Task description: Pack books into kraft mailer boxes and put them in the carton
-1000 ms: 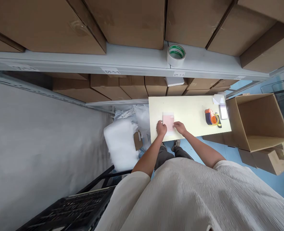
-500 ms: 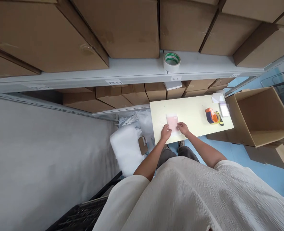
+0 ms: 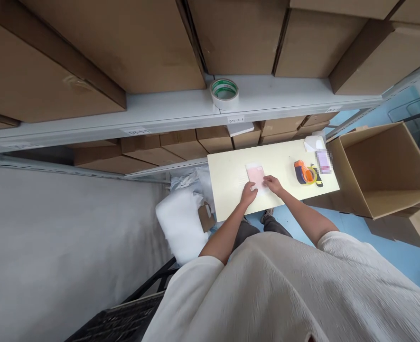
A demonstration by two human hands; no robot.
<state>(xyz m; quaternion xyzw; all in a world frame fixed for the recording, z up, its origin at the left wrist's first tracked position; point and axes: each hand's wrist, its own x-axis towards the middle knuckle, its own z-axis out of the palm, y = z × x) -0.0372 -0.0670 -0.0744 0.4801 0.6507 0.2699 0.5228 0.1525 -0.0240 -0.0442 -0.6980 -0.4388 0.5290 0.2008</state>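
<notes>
A small flat pink packet [image 3: 255, 175] lies on a pale yellow table [image 3: 231, 173]. My left hand [image 3: 248, 194] rests on its near left corner, fingers curled onto it. At the packet's near right edge, my right hand [image 3: 273, 184] presses down with bent fingers. Both hands hold the packet against the tabletop. The packet seems to lie in or on a clear wrapping, which is hard to make out.
An orange and blue tape dispenser [image 3: 304, 173] and a small blurred item [image 3: 323, 160] lie at the table's right end. An open cardboard box [image 3: 384, 171] stands right of it. A tape roll [image 3: 224, 93] sits on the shelf among boxes. White foam wrap [image 3: 177, 223] lies on the floor.
My view has swung a little, shifting everything leftward. Both hands stayed on the pink packet, moving closer together along its near edge.
</notes>
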